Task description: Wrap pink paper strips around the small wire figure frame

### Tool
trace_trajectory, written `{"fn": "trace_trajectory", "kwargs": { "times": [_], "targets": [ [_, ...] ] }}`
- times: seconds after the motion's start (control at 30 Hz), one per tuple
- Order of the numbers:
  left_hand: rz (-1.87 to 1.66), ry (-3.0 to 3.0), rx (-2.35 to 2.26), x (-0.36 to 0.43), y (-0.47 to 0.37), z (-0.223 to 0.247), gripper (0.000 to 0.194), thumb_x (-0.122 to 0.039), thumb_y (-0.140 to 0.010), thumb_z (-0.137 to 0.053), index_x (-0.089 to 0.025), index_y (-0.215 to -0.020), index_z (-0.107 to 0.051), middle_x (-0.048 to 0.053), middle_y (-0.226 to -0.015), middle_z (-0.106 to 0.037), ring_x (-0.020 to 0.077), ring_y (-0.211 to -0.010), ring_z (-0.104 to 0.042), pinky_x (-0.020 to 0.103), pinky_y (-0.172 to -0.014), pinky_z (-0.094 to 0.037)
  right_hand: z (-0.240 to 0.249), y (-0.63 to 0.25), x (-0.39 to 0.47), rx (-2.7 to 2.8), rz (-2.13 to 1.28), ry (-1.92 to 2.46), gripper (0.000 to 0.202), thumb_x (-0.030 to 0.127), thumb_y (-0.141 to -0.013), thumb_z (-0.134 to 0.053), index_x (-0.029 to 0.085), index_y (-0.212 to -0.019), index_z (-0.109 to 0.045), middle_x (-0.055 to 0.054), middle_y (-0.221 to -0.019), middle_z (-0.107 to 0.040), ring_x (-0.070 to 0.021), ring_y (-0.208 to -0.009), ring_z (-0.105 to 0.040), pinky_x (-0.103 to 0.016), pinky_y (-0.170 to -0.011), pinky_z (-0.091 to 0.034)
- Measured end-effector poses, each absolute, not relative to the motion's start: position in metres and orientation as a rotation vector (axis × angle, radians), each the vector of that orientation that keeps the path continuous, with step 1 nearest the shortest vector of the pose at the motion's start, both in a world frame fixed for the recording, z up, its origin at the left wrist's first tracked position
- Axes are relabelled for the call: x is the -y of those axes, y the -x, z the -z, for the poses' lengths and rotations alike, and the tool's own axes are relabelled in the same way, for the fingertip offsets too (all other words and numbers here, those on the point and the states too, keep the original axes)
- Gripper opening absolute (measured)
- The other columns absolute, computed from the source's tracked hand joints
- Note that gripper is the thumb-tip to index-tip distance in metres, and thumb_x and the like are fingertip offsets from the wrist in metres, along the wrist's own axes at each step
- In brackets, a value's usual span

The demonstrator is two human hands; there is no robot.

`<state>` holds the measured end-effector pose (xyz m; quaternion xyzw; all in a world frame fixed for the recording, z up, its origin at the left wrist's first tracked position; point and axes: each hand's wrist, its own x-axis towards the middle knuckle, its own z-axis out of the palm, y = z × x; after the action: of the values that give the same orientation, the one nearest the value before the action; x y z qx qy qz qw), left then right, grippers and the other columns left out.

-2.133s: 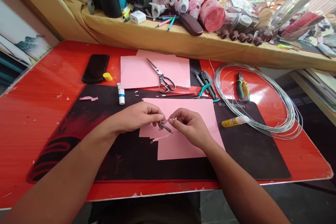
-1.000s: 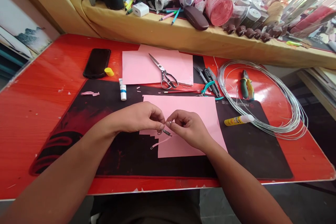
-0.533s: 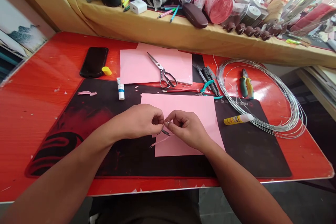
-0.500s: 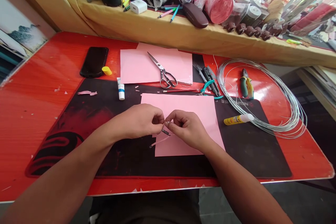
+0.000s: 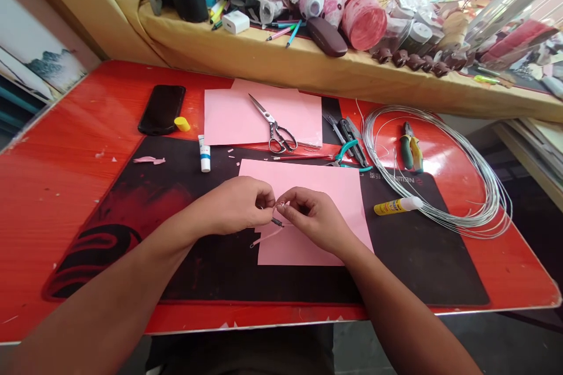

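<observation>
Close together over a pink paper sheet (image 5: 325, 246), both my hands pinch one small wire piece (image 5: 277, 222). It has a dark coiled part and a thin pink arm (image 5: 267, 237) ending in a small loop at the lower left. My left hand (image 5: 240, 205) closes thumb and fingers on its left side, partly hiding it. Thumb and forefinger of my right hand (image 5: 312, 214) are pressed together at its upper right end, where a bit of pink shows. Their exact grip points are too small to make out.
Scissors (image 5: 272, 123) lie on more pink paper (image 5: 226, 117) behind. Teal pliers (image 5: 345, 155), cutters (image 5: 352, 135), a wire coil (image 5: 484, 187), green-yellow pliers (image 5: 411, 149) and a glue stick (image 5: 396, 205) lie to the right. Left are a white tube (image 5: 204, 155), yellow cap (image 5: 182, 123) and phone (image 5: 162, 109).
The whole view has shifted slightly, with the table lower in the picture. Both hands keep their pinch on the wire piece, and a little more pink shows between the fingertips.
</observation>
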<state>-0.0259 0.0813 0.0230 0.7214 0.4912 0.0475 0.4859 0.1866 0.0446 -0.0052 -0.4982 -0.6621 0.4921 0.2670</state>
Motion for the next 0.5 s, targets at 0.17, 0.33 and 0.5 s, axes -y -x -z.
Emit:
{"fn": "trace_trajectory", "kwargs": {
  "times": [0.17,0.33,0.5],
  "targets": [
    [-0.149,-1.565,-1.084,-0.0857,0.0305,-0.0242,0.009,-0.027,-0.071,-0.063,-0.022,-0.076,-0.068,-0.005,-0.067,-0.067,0.0156,-0.065,-0.059,0.025,-0.058,-0.039,-0.0016,-0.1919,-0.0472,1.708,-1.422,1.31,0.023,0.035,-0.097,-0.065,0.019,-0.106,-0.078,0.001,-0.073,-0.06,-0.0137,-0.062,-0.043,-0.028,-0.059,-0.035],
    [-0.134,-1.506,-0.978,-0.088,0.0334,-0.0276,0.007,-0.024,-0.073,-0.064,-0.021,-0.073,-0.07,-0.003,-0.069,-0.07,0.0161,-0.069,-0.062,0.025,-0.062,-0.041,-0.005,-0.1939,-0.0468,1.693,-1.477,1.261,0.021,0.035,-0.096,-0.067,0.019,-0.104,-0.077,0.001,-0.073,-0.058,-0.0137,-0.063,-0.043,-0.028,-0.06,-0.036],
    [-0.108,-1.435,-0.871,-0.0888,0.0357,-0.0287,0.006,-0.026,-0.077,-0.068,-0.021,-0.075,-0.072,-0.003,-0.071,-0.071,0.0152,-0.07,-0.062,0.024,-0.064,-0.042,-0.0038,-0.1952,-0.0469,1.643,-1.551,1.177,0.02,0.039,-0.095,-0.071,0.019,-0.099,-0.076,0.0,-0.074,-0.058,-0.0138,-0.065,-0.042,-0.028,-0.059,-0.033]
  ]
}}
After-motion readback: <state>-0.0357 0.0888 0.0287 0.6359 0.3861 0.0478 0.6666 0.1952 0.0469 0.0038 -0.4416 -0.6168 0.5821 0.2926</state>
